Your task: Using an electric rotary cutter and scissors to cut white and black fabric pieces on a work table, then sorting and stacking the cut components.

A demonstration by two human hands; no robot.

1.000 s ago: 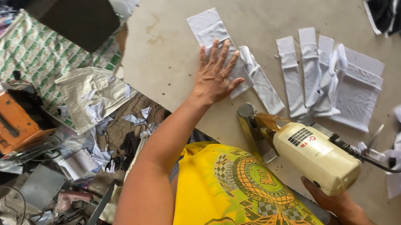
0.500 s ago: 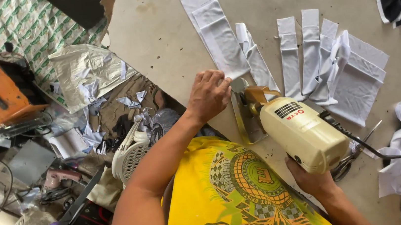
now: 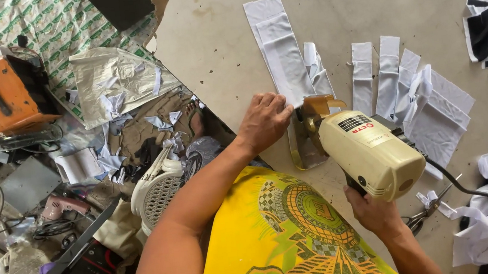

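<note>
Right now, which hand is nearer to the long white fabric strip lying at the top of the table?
The left. The left hand presses on the lower end of the long white fabric strip. The right hand is lower down, gripping the cream cutting machine, apart from the strip.

The left hand (image 3: 264, 120) pressed a white fabric strip (image 3: 283, 54) flat. The right hand (image 3: 372, 211) gripped a cream electric cutter (image 3: 371, 154) beside it.
</note>
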